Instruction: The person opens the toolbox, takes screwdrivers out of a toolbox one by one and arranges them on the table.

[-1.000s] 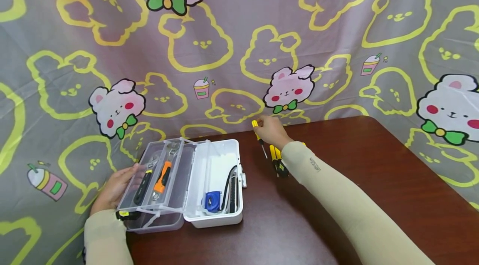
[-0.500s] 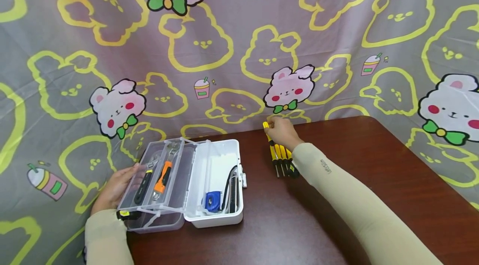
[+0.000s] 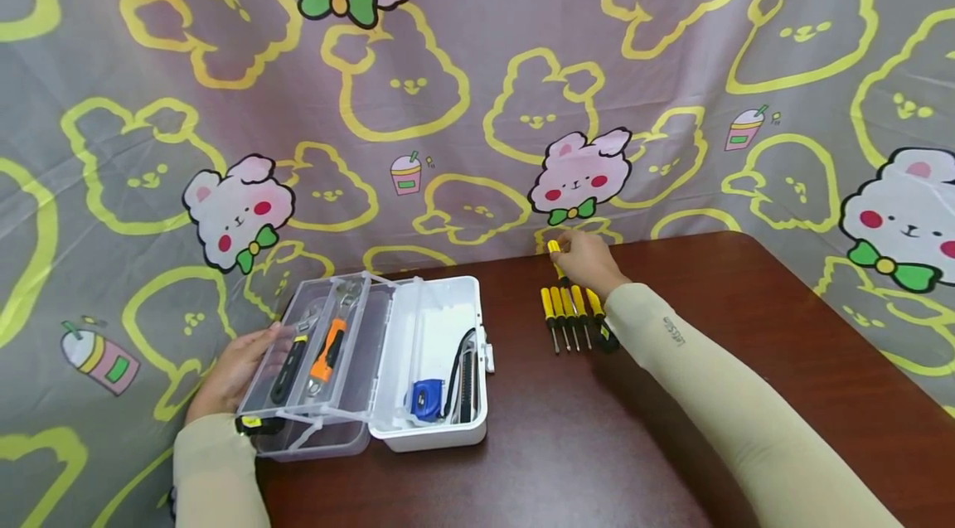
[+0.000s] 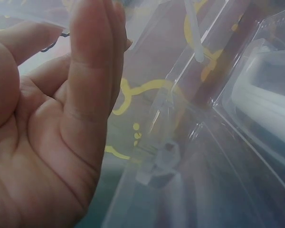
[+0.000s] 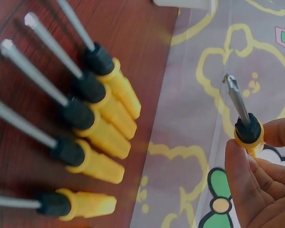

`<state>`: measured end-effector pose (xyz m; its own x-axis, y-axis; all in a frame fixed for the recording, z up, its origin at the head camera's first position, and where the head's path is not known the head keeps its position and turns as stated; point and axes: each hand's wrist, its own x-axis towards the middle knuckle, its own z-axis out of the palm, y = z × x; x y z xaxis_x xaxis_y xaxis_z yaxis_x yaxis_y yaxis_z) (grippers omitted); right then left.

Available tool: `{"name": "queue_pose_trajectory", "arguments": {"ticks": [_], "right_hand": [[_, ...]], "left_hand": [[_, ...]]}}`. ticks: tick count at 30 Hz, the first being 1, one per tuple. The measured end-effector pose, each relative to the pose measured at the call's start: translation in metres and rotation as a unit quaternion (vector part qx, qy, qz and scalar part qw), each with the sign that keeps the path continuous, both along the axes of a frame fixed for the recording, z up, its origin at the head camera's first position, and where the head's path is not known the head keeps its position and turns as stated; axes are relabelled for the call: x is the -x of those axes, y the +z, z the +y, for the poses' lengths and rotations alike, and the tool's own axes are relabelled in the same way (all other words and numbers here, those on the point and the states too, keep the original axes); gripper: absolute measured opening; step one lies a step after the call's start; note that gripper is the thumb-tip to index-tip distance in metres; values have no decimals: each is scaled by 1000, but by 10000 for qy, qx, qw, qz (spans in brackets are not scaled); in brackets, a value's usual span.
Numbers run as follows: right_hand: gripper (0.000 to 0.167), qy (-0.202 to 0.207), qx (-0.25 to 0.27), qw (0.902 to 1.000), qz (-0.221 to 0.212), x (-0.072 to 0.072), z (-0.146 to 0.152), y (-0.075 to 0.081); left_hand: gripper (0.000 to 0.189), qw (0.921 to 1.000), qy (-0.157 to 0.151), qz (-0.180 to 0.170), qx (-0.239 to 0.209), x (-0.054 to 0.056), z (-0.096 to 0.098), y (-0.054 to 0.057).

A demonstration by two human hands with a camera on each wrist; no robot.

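Note:
My right hand (image 3: 589,259) pinches a yellow-handled screwdriver (image 5: 249,129) above the table's back edge, its metal tip pointing away in the right wrist view. Several similar screwdrivers (image 3: 564,304) lie side by side just in front of that hand. At the left, my left hand (image 3: 235,366) holds the outer edge of the clear tray of an unfolded toolbox (image 3: 429,442). In the tray lie a black-handled adjustable wrench (image 3: 288,370) and an orange-and-black tool (image 3: 327,352). A blue tape measure (image 3: 427,400) sits in the white base, beside a black-and-silver tool (image 3: 467,387).
A black-and-yellow object (image 3: 259,425) shows below the tray near the left wrist. Another black object (image 3: 608,337) lies partly under the right forearm. Behind the brown table (image 3: 537,445) hangs a patterned cloth (image 3: 477,113).
My right hand has moved rightward along the back of the table with a screwdriver. More screwdrivers show in the row on the table. The left hand keeps its place at the tray.

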<state>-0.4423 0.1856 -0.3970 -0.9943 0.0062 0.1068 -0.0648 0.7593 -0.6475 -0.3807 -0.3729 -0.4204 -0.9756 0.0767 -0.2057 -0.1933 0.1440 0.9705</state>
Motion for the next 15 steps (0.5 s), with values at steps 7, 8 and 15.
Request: {"name": "queue_pose_trajectory", "arguments": {"ticks": [7, 8, 15], "right_hand": [[38, -164, -346, 9992, 106, -1, 12, -5], [37, -157, -365, 9991, 114, -1, 14, -7], [38, -76, -446, 9990, -24, -4, 26, -14]], "left_hand": [[23, 9990, -58, -120, -418, -2, 0, 0], [23, 9988, -86, -131, -460, -2, -1, 0], [22, 9995, 16, -114, -310, 0, -1, 0]]}}
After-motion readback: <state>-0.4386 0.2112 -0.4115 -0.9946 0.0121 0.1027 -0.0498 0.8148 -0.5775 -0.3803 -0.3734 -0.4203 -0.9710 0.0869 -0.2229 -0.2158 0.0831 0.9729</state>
